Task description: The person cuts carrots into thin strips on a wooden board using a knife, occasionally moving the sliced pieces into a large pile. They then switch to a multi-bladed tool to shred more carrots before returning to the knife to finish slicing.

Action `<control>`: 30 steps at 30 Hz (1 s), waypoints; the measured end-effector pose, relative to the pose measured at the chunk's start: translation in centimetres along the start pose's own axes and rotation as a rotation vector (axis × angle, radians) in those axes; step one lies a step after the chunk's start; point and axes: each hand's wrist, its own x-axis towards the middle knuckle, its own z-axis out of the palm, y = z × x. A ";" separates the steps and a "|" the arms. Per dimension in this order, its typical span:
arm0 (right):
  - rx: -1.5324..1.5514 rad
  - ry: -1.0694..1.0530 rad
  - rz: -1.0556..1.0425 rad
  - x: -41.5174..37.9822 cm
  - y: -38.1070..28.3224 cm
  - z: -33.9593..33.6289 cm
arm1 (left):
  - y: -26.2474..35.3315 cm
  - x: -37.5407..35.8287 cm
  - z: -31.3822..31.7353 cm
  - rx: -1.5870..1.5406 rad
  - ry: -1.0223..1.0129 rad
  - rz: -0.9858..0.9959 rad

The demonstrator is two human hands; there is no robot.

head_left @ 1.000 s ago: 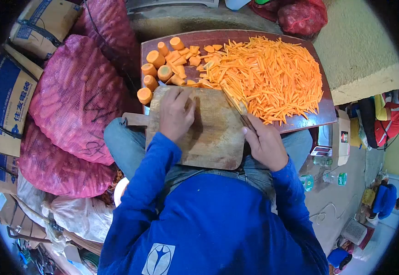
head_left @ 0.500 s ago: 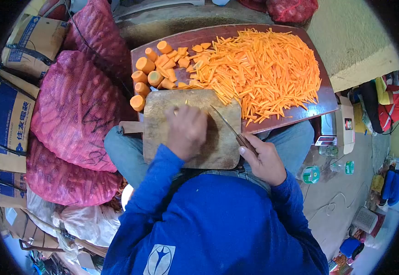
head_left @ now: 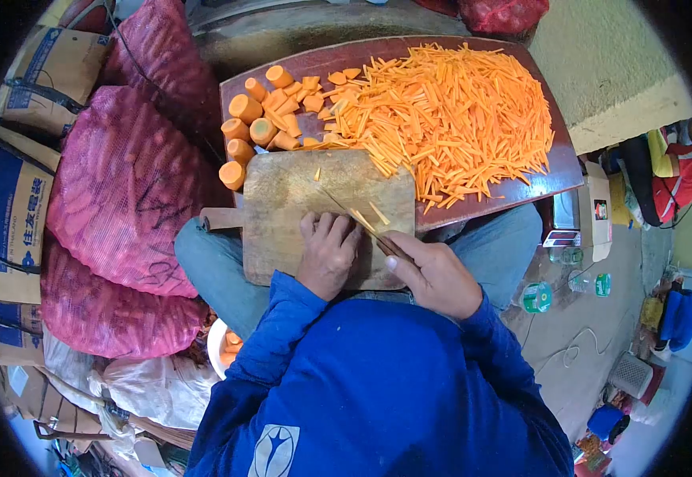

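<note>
A carrot strip (head_left: 378,213) lies beyond the knife (head_left: 384,243) grasped in the right hand (head_left: 435,272), the left hand (head_left: 329,254) curled over the board (head_left: 282,199), its hold hidden, apparently mid-slicing, so the next stroke wants that hand clear, with a carrot pile (head_left: 461,119) on the surface (head_left: 562,168) ahead.

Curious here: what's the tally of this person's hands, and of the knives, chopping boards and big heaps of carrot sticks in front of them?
Hands (left hand, right hand): 2
Knife: 1
Chopping board: 1
Heap of carrot sticks: 1
Total: 5
</note>
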 end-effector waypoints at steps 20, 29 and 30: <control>-0.170 -0.089 -0.041 -0.1 -0.7 -0.7 | -0.3 -0.2 0.6 -0.078 0.135 -0.084; -0.233 -0.057 -0.032 1.4 0.0 0.6 | -0.6 0.1 0.9 -0.128 0.180 -0.098; -0.220 -0.070 -0.034 1.0 -0.3 0.2 | -0.8 0.0 1.0 -0.134 0.181 -0.087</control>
